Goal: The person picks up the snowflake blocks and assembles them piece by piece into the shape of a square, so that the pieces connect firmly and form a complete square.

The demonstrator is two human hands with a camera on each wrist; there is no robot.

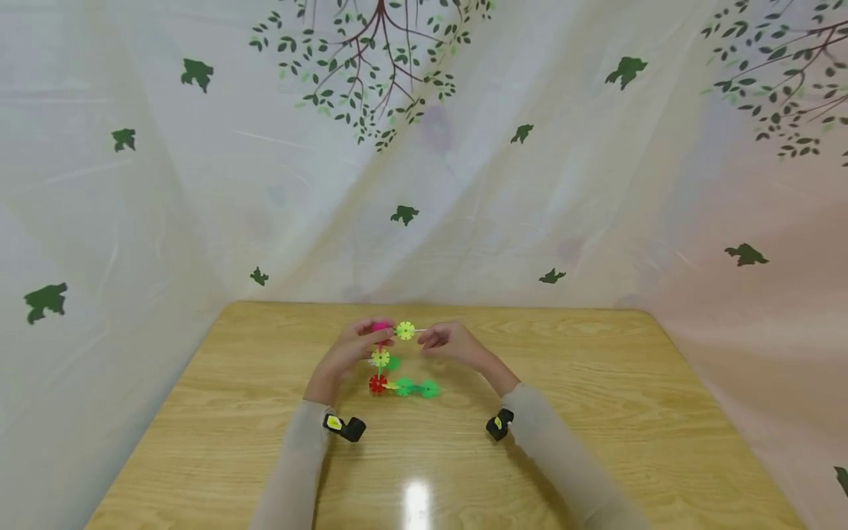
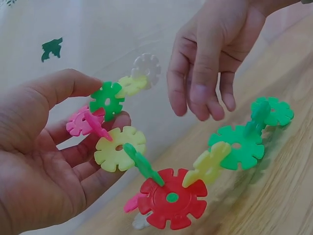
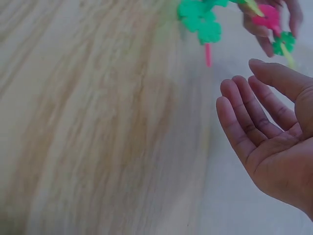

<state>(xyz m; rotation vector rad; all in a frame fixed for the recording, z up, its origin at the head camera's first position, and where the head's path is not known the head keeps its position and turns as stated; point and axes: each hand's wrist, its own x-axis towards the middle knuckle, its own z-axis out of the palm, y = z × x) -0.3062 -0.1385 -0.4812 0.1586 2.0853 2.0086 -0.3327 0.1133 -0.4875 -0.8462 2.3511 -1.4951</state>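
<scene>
Sleeves (image 1: pixel 291 471): closest to the head camera, your two pale sleeves, a small black device (image 1: pixel 344 427) at each wrist.
Left hand (image 2: pixel 49 147): you pinch the chain (image 2: pixel 149 169) at a green disc (image 2: pixel 108 93) between thumb and finger, other fingers behind the pink discs (image 2: pixel 79 122).
Right hand (image 3: pixel 279 152): your fingers are relaxed and slightly bent, thumb apart, just beside the white disc (image 2: pixel 146 66) at the chain's far end.
Chain's make: flat, plastic-looking rounds with notched, petal-like rims, slotted into one another at angles; a red disc (image 2: pixel 171 210) sits at its corner.
Chain's place: between your hands, over the table's far half; you cannot tell exactly which discs touch the wood.
Table (image 1: pixel 596 383): light brown, streaky wood grain, a glare spot near you.
Backdrop (image 1: pixel 318 206): creased whitish cloth with leafy branches (image 1: pixel 377 66) and dark green shapes (image 1: pixel 404 214).
In the way: your left fingers partly cover the pink discs from above.
</scene>
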